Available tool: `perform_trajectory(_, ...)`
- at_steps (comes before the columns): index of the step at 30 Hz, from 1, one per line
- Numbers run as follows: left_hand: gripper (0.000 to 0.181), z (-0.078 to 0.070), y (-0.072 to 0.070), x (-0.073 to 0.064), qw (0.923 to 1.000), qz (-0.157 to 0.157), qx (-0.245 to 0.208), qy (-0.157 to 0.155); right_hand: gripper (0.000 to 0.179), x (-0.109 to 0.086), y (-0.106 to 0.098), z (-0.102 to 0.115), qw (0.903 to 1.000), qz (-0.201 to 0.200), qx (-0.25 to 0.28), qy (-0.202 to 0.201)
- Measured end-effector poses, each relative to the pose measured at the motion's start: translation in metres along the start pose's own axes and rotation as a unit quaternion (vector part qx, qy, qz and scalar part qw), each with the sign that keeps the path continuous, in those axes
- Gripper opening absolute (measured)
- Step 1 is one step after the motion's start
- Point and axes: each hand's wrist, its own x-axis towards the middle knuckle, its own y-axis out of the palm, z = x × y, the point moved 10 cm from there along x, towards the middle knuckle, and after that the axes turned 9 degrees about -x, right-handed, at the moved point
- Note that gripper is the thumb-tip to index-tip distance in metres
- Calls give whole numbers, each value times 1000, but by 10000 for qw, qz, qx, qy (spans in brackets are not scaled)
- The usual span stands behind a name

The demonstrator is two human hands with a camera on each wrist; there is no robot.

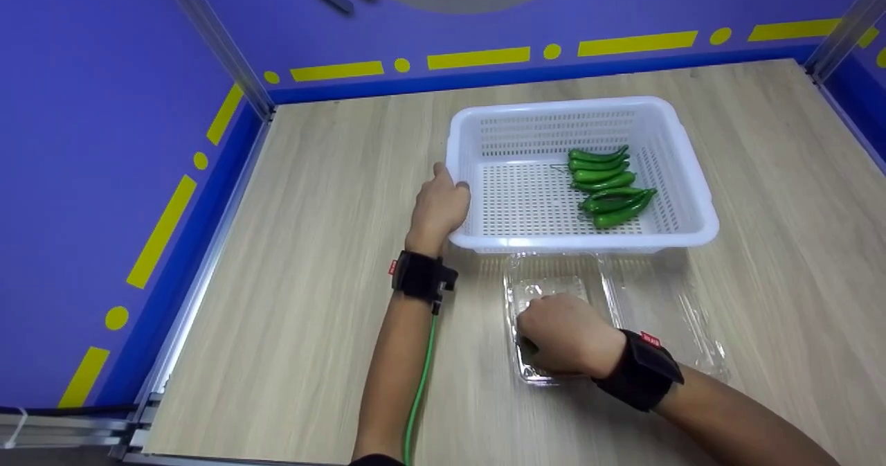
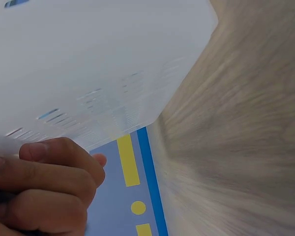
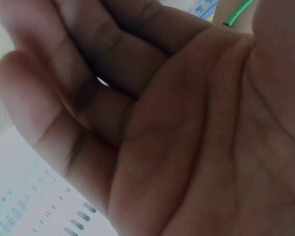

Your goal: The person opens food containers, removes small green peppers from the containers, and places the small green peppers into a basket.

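My left hand (image 1: 440, 203) grips the left rim of a white plastic basket (image 1: 581, 242). Its curled fingers (image 2: 64, 182) show against the rim in the left wrist view. Several green chili peppers (image 1: 609, 182) lie in a row on the basket's right side. In front of the basket a clear plastic clamshell box (image 1: 547, 286) lies with its lid (image 1: 657, 314) spread out to the right. Over the box's left half is my right hand (image 1: 564, 331), fingers bent downward. In the right wrist view its palm is bare; I cannot tell whether the fingertips hold anything.
A pale wooden table (image 1: 311, 279) lies under everything. Blue-purple panels (image 1: 90, 140) with yellow marks wall it at the left and back, joined by metal framing (image 1: 214, 43). A green cable (image 1: 420, 390) runs along my left forearm. The basket's front edge overlaps the box's back edge.
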Motion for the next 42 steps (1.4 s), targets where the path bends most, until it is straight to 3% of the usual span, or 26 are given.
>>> perform_trajectory(16,61,1,0,0,9999,-24,-107,-9,32,-1,0,1,9999,98,76,-21)
perform_trajectory(23,65,-1,-1,-1,9998,-29,66,166,40,-3,-2,1,9994,105,296,-109)
perform_trajectory(42,65,0,0,-1,10000,-7,4,61,37,-7,-10,-6,9989,292,369,50)
